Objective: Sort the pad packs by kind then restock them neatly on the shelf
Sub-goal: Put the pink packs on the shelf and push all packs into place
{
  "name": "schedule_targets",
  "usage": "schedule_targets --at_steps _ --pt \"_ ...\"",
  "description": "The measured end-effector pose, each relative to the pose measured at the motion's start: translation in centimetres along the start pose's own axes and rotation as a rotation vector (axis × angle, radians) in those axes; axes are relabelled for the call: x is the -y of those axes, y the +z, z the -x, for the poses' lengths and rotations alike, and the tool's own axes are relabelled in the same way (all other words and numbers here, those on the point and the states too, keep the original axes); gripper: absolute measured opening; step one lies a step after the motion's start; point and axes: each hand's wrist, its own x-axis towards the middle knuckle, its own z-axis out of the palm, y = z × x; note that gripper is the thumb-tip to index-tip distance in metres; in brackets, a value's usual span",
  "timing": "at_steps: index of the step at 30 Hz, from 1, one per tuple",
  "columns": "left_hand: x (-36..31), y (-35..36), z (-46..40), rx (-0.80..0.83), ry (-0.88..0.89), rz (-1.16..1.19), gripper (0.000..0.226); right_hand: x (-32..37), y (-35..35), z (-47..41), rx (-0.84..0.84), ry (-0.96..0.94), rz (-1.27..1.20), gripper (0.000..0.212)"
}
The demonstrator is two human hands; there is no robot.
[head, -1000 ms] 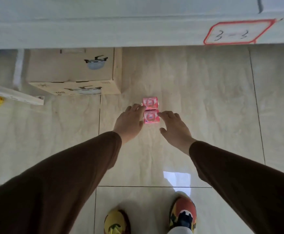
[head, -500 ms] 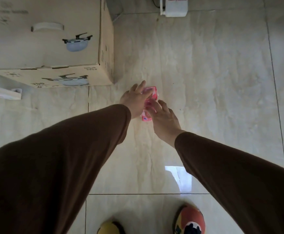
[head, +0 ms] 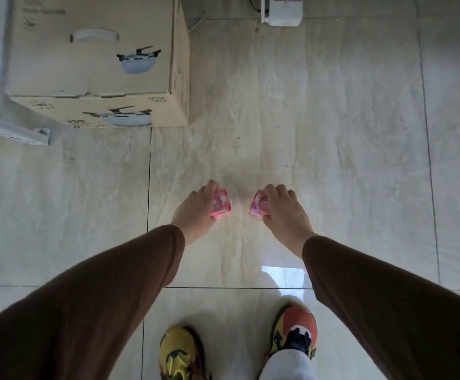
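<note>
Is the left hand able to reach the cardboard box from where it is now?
Probably yes, but not freely. Bare floor lies between the left hand and the cardboard box, so nothing blocks it. However, its grip already holds a pink pad pack.

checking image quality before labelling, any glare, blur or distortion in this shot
Head view: a bright window reflection glares off the glossy floor tile near the feet; the left hand and right hand, each holding a pink pack, look slightly soft, so the pack print is unreadable; wide-angle distortion bends the grout lines and stretches the sleeves at the edges; the cardboard box is evenly lit.
</note>
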Motion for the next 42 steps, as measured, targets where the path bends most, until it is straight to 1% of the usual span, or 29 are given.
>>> schedule_targets --at_steps 5,10,12,16,20,23,24,27,29,34,38,42 --pt "-3.3 -6.0 6.5 -0.022 -0.02 0.137 0.054 3.0 -7.1 7.0 -0.037 0.001 -0.157 0.048" --pt "-9.2 -16.3 14.1 -0.07 0.038 0.255 0.057 7.3 -18.1 13.9 -0.128 0.018 -0.298 0.049" --pt "-11.8 -21.2 17.3 -0.084 0.073 0.257 0.058 9.3 -23.4 16.6 -0.161 0.005 -0.341 0.051" --pt "-17.3 -32.2 23.6 -0.124 0.159 0.198 0.06 13.6 -34.7 21.8 -0.212 -0.037 -0.344 0.055" --pt "-23.0 -43.3 29.0 -0.187 0.263 0.213 0.065 17.8 -45.7 27.1 -0.351 -0.099 -0.394 0.054" --pt "-27.4 -51.0 33.0 -0.228 0.313 0.188 0.072 20.7 -53.7 31.0 -0.453 -0.164 -0.357 0.053" --pt "-28.8 -53.3 34.3 -0.246 0.331 0.172 0.07 21.5 -56.1 32.3 -0.471 -0.179 -0.335 0.053" --pt "-32.9 -59.3 37.7 -0.304 0.419 0.111 0.057 23.2 -62.9 35.8 -0.525 -0.226 -0.312 0.054" --pt "-35.5 -62.6 39.4 -0.323 0.457 0.125 0.052 23.7 -66.9 37.7 -0.547 -0.243 -0.385 0.055" --pt "-41.8 -68.5 40.8 -0.326 0.483 0.18 0.053 22.4 -75.4 39.7 -0.595 -0.31 -0.468 0.057" --pt "-47.0 -71.5 39.5 -0.354 0.51 0.181 0.053 19.8 -81.7 39.1 -0.601 -0.368 -0.415 0.059" --pt "-51.1 -74.0 37.2 -0.38 0.517 0.159 0.053 17.7 -87.0 37.2 -0.607 -0.385 -0.385 0.062"
